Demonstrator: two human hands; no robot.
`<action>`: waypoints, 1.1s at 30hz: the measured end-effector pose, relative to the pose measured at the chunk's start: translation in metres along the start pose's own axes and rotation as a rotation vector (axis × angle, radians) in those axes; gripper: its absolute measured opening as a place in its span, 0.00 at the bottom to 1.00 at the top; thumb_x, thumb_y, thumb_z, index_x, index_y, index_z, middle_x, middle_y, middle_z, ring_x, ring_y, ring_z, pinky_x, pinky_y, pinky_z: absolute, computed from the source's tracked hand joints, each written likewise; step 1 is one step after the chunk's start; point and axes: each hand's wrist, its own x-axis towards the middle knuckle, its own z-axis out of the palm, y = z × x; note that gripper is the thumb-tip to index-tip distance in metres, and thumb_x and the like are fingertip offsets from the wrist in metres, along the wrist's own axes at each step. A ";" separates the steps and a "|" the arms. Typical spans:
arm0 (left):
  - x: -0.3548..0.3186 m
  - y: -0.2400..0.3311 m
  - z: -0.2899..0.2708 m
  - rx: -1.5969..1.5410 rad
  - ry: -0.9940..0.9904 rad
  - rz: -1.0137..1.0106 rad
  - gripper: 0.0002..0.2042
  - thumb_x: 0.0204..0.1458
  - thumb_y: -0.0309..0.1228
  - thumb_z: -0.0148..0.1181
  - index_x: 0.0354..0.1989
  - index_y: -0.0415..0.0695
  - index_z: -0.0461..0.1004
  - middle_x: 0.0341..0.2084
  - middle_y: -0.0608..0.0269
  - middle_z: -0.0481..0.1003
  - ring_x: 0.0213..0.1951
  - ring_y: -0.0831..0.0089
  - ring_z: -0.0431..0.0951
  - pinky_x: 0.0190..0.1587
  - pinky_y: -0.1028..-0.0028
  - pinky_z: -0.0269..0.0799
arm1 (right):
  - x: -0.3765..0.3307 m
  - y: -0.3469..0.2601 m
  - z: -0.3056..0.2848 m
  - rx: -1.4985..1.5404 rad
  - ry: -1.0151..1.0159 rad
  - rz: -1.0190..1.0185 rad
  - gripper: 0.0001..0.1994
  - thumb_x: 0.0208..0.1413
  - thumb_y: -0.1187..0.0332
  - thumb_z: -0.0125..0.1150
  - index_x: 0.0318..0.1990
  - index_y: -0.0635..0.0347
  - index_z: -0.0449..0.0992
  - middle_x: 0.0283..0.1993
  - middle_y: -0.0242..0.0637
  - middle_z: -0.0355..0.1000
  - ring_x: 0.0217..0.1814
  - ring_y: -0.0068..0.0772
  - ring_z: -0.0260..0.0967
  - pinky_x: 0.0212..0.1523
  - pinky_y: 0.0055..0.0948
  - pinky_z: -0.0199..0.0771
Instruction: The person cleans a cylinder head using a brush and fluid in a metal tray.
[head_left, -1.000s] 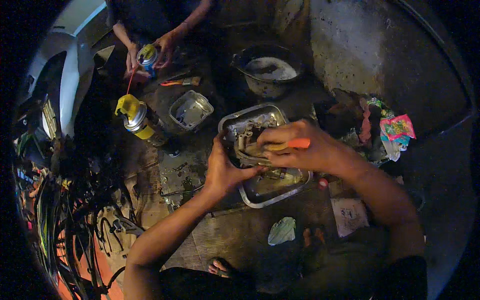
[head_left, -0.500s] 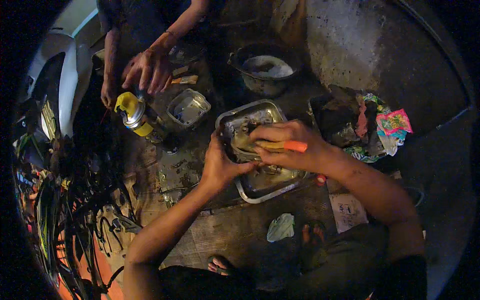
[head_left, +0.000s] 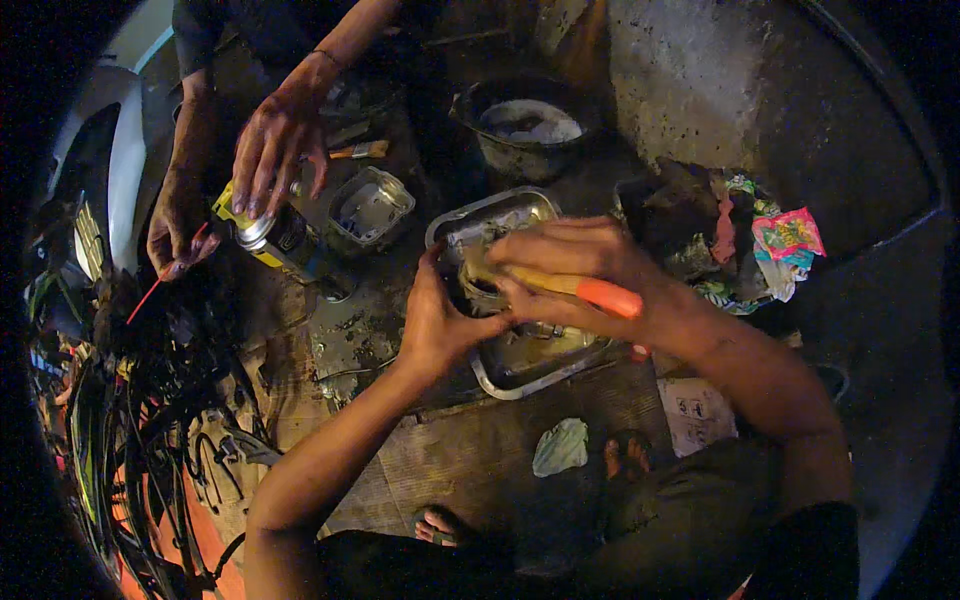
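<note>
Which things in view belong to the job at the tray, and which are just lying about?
Apparently in use: orange-ended tool in right hand; metal part in left hand; metal tray beneath.

Apparently just lying about: paintbrush; clear container; dark bucket; pink packet; pale scrap.

Right grip (head_left: 590, 256) — apparently curled

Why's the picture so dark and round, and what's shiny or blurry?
Head view: black surrounds a round fisheye picture, light is dim; head view: light glints on the rectangular silver metal tray's rim and the yellow-and-silver spray can; head view: the right hand, holding a yellow-and-orange handle, looks slightly blurred.
</note>
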 end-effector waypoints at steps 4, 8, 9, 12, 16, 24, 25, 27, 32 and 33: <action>0.000 0.013 -0.003 -0.042 -0.017 -0.016 0.56 0.21 0.43 0.80 0.58 0.27 0.53 0.51 0.40 0.67 0.54 0.57 0.70 0.57 0.66 0.66 | -0.002 0.009 -0.009 0.011 -0.067 0.033 0.13 0.46 0.66 0.63 0.39 0.60 0.72 0.28 0.41 0.71 0.32 0.45 0.72 0.34 0.37 0.72; -0.001 -0.001 -0.001 0.060 -0.015 0.000 0.57 0.21 0.44 0.81 0.58 0.26 0.53 0.52 0.40 0.67 0.54 0.57 0.70 0.58 0.65 0.65 | -0.005 0.006 0.004 0.033 0.019 0.028 0.14 0.46 0.66 0.64 0.41 0.60 0.73 0.29 0.41 0.73 0.32 0.44 0.73 0.35 0.35 0.73; -0.001 0.004 -0.001 0.058 -0.013 0.004 0.57 0.21 0.44 0.81 0.58 0.26 0.53 0.52 0.40 0.67 0.54 0.57 0.70 0.58 0.65 0.65 | -0.006 0.005 0.008 0.135 -0.012 0.050 0.15 0.46 0.66 0.64 0.42 0.60 0.74 0.30 0.41 0.73 0.31 0.43 0.74 0.34 0.35 0.73; -0.003 0.015 -0.002 -0.010 0.054 -0.006 0.53 0.20 0.41 0.82 0.58 0.34 0.55 0.48 0.49 0.71 0.47 0.63 0.73 0.53 0.67 0.70 | -0.004 0.005 -0.007 0.047 -0.005 0.160 0.15 0.47 0.66 0.64 0.42 0.60 0.75 0.32 0.42 0.75 0.34 0.41 0.75 0.36 0.34 0.74; -0.001 0.011 -0.001 -0.034 0.002 -0.009 0.55 0.22 0.43 0.81 0.58 0.26 0.53 0.50 0.41 0.68 0.53 0.57 0.70 0.58 0.65 0.65 | -0.008 0.004 -0.004 0.011 0.037 0.111 0.13 0.47 0.67 0.65 0.40 0.61 0.76 0.33 0.41 0.75 0.34 0.38 0.75 0.36 0.31 0.75; -0.001 -0.009 0.008 -0.071 0.007 -0.008 0.59 0.18 0.45 0.82 0.59 0.26 0.52 0.50 0.41 0.68 0.53 0.56 0.71 0.57 0.65 0.65 | 0.001 0.004 -0.017 0.148 -0.215 0.382 0.14 0.47 0.65 0.66 0.41 0.60 0.77 0.34 0.39 0.77 0.35 0.31 0.76 0.38 0.27 0.74; 0.000 -0.006 0.007 -0.077 -0.002 0.001 0.59 0.18 0.45 0.82 0.59 0.26 0.52 0.50 0.41 0.68 0.53 0.56 0.71 0.57 0.65 0.65 | 0.000 0.006 -0.009 0.181 -0.110 0.280 0.13 0.47 0.66 0.65 0.40 0.60 0.77 0.33 0.38 0.77 0.35 0.30 0.76 0.38 0.26 0.74; -0.002 -0.005 0.000 -0.058 -0.003 -0.019 0.59 0.18 0.44 0.82 0.59 0.26 0.51 0.51 0.40 0.68 0.54 0.56 0.70 0.58 0.65 0.65 | 0.001 0.009 -0.011 0.200 -0.139 0.252 0.13 0.46 0.65 0.66 0.39 0.59 0.77 0.33 0.38 0.77 0.34 0.29 0.76 0.38 0.26 0.74; -0.001 0.006 0.006 -0.248 -0.019 -0.014 0.54 0.24 0.37 0.82 0.60 0.33 0.52 0.50 0.48 0.69 0.51 0.64 0.71 0.57 0.67 0.66 | 0.013 0.008 -0.018 0.205 -0.278 0.371 0.12 0.46 0.65 0.65 0.39 0.58 0.78 0.33 0.39 0.77 0.35 0.31 0.75 0.39 0.28 0.73; -0.002 0.005 0.004 -0.250 -0.027 -0.011 0.54 0.24 0.37 0.82 0.60 0.33 0.52 0.50 0.48 0.69 0.51 0.64 0.71 0.57 0.67 0.66 | 0.012 0.009 -0.006 0.264 -0.129 0.277 0.12 0.46 0.65 0.64 0.38 0.58 0.78 0.31 0.39 0.76 0.35 0.31 0.75 0.38 0.28 0.73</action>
